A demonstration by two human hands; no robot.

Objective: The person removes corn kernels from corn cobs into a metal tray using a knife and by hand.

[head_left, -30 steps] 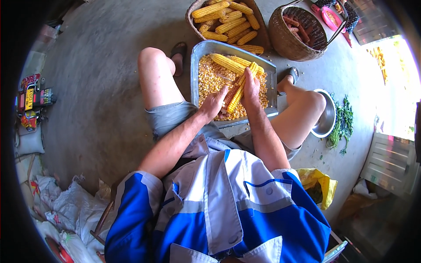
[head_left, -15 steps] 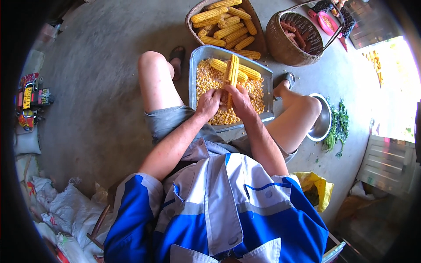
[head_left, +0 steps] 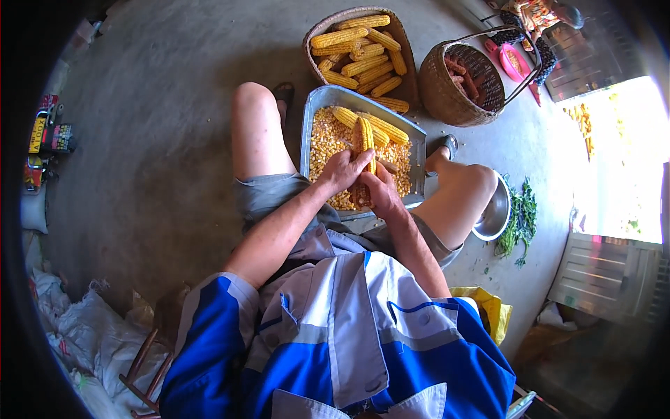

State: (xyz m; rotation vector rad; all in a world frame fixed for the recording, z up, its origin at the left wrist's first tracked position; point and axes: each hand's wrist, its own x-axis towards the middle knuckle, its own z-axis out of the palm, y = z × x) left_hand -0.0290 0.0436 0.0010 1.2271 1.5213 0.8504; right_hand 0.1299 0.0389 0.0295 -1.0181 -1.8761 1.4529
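Note:
A partly stripped corn cob (head_left: pixel 363 140) stands nearly upright between my hands, yellow kernels on one side and bare reddish core on the other. My left hand (head_left: pixel 342 170) is closed round its middle, thumb across the kernels. Lower down, my right hand (head_left: pixel 381 190) grips the same cob near its bare end. Both hands are over a grey metal pan (head_left: pixel 309 140) between my knees. Loose kernels (head_left: pixel 324 143) cover its bottom. Whole yellow cobs (head_left: pixel 385 126) lie on the kernels at the far side of the pan, beyond the held cob.
Beyond the pan stands a basket of yellow cobs (head_left: pixel 363 52); right of it, a handled wicker basket (head_left: pixel 436 87) holds reddish bare cores. A metal basin (head_left: pixel 494 213) and green leaves (head_left: pixel 519 220) lie by my right knee. Another person (head_left: pixel 534 17) sits near a pink basin (head_left: pixel 514 64).
My left hand has slid up the cob and the right hand sits lower on it. More of the bare core shows at the near end. The whole view has shifted slightly.

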